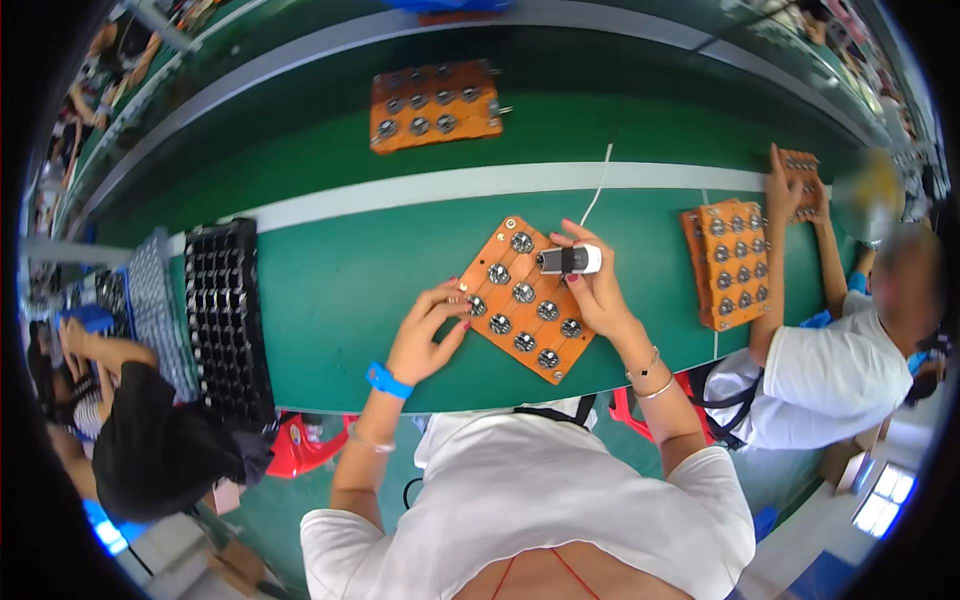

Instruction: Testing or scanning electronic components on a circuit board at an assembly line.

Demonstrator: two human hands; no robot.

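Observation:
A tilted orange-brown board (533,340) lies on the green table before me, carrying several round metal-and-dark parts in rows. My left hand (428,335) rests at its left edge. The fingertips touch the board beside a round part (477,307), with the thumb apart from them. Over the board's upper right, my right hand (598,290) is closed round a small black-and-white handheld device (570,261). The device's dark end points left, above the board. A thin white cable (598,187) runs away behind this hand; whether it joins the device is hidden.
Another loaded orange board (436,125) lies beyond the white strip (400,195). Stacked boards (735,265) stand at right, near a co-worker (830,370) holding a smaller-looking board (798,180). A black compartment tray (225,320) is at left, near another person's dark clothing (160,440).

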